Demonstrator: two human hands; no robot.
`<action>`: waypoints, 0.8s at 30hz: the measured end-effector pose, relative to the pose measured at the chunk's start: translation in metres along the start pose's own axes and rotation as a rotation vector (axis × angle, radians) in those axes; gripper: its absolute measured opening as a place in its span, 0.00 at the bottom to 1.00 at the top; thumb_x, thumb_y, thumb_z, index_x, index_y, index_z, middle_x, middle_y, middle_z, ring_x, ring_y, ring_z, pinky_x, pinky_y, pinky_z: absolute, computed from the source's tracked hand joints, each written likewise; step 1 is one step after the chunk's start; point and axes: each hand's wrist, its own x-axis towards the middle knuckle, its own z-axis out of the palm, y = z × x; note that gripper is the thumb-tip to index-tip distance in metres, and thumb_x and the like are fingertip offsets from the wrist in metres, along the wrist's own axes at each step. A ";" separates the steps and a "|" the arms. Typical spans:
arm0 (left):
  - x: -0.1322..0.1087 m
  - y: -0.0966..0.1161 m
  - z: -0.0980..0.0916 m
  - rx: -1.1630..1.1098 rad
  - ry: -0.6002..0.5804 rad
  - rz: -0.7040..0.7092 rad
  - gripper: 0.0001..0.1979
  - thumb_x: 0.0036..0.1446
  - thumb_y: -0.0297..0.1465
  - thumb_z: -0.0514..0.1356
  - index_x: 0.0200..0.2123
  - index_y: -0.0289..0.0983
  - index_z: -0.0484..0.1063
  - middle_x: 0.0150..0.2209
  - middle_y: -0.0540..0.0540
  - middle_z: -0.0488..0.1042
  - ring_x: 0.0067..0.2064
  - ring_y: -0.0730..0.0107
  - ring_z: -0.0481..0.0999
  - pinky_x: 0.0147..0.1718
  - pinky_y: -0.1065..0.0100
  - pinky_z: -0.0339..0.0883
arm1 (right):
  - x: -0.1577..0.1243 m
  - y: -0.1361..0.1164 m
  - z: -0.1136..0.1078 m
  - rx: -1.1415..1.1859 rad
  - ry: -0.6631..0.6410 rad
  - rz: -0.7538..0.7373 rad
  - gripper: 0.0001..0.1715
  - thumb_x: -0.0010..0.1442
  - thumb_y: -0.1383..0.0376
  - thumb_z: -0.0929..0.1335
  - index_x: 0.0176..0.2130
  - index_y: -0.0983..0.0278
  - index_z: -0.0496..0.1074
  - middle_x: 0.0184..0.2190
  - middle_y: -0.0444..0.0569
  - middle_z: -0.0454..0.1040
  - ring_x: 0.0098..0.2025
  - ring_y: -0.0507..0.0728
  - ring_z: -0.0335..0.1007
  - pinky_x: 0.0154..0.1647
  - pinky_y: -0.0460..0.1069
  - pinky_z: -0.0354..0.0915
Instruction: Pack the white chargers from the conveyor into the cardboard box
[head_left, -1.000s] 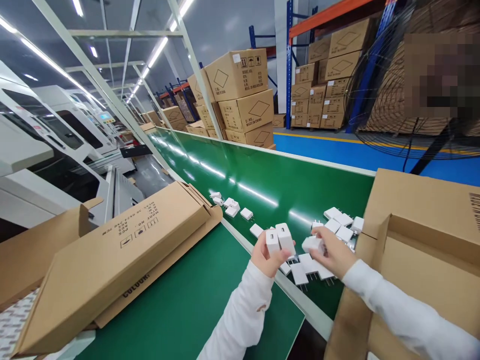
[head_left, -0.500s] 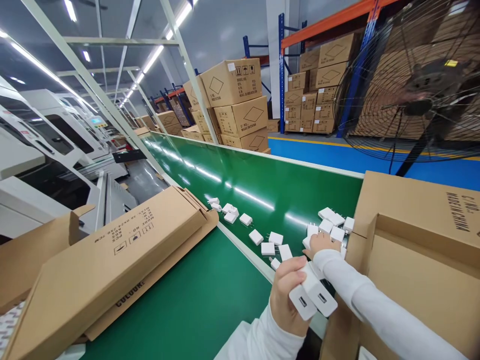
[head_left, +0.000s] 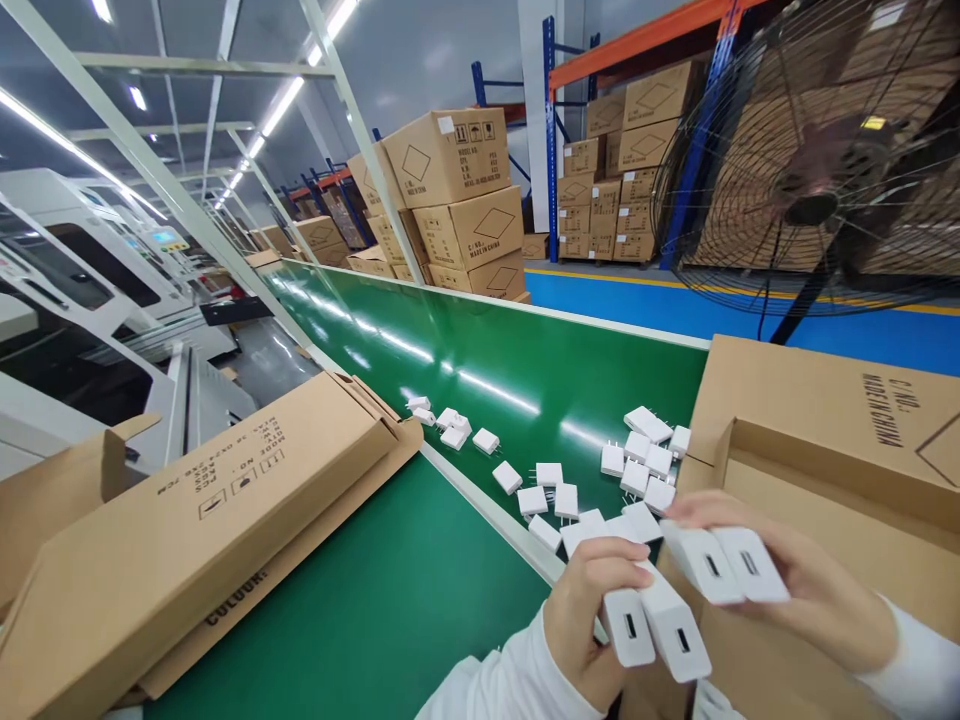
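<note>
My left hand (head_left: pixel 577 615) grips two white USB chargers (head_left: pixel 671 620) side by side, their USB ports facing me. Just to its right, my right hand (head_left: pixel 832 600) is closed around another two white USB chargers (head_left: pixel 750 565), also with the ports toward me. Both hands are raised over the near edge of the open cardboard box (head_left: pixel 705 430). Beyond them, several loose white chargers (head_left: pixel 636 478) lie clustered on the green conveyor belt (head_left: pixel 510 350), some with metal prongs showing. More are scattered leftward along the belt.
A long cardboard carton (head_left: pixel 217 500) lies on the green surface at left. White machines (head_left: pixel 90 270) stand behind it. Past the belt are stacked cartons (head_left: pixel 472 215), blue-and-orange racking (head_left: pixel 551 140) and a large black fan (head_left: pixel 810 200). A metal rail (head_left: pixel 487 510) divides the green surfaces.
My right hand has come back from the charger cluster toward me and now holds two chargers beside my left hand. My left hand keeps its pair, shifted slightly right and down.
</note>
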 end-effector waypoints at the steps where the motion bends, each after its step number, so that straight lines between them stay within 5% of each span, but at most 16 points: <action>1: -0.001 0.001 0.002 -0.014 -0.004 -0.007 0.20 0.49 0.26 0.58 0.46 0.45 0.60 0.46 0.45 0.65 0.47 0.61 0.66 0.45 0.61 0.62 | -0.010 -0.004 0.000 0.004 -0.009 -0.012 0.21 0.47 0.62 0.71 0.43 0.49 0.66 0.42 0.47 0.70 0.45 0.60 0.67 0.40 0.50 0.69; 6: -0.004 0.002 0.009 -0.074 -0.043 -0.017 0.21 0.47 0.28 0.61 0.45 0.44 0.60 0.46 0.44 0.65 0.47 0.59 0.66 0.45 0.59 0.62 | -0.037 -0.017 0.029 0.208 -0.077 0.113 0.10 0.53 0.62 0.65 0.38 0.49 0.70 0.40 0.50 0.67 0.34 0.59 0.71 0.25 0.48 0.71; 11: -0.005 0.007 0.010 -0.109 -0.094 -0.050 0.17 0.50 0.31 0.57 0.44 0.43 0.60 0.45 0.42 0.62 0.49 0.56 0.64 0.46 0.56 0.61 | -0.044 -0.020 0.046 0.186 0.139 0.085 0.13 0.49 0.63 0.69 0.37 0.48 0.71 0.37 0.48 0.66 0.37 0.58 0.69 0.29 0.48 0.69; 18: -0.003 0.017 0.012 -0.119 -0.065 -0.055 0.15 0.49 0.30 0.60 0.41 0.43 0.62 0.42 0.44 0.63 0.50 0.57 0.64 0.49 0.55 0.60 | -0.049 -0.013 0.047 0.103 0.095 -0.039 0.27 0.46 0.70 0.71 0.44 0.48 0.65 0.40 0.48 0.64 0.41 0.59 0.68 0.31 0.47 0.69; 24: -0.003 0.017 0.011 -0.114 -0.064 -0.071 0.15 0.48 0.28 0.60 0.41 0.42 0.61 0.41 0.45 0.63 0.48 0.57 0.65 0.47 0.56 0.61 | -0.048 -0.020 0.049 0.120 0.118 -0.009 0.24 0.47 0.68 0.71 0.44 0.49 0.66 0.41 0.48 0.64 0.43 0.59 0.66 0.33 0.47 0.69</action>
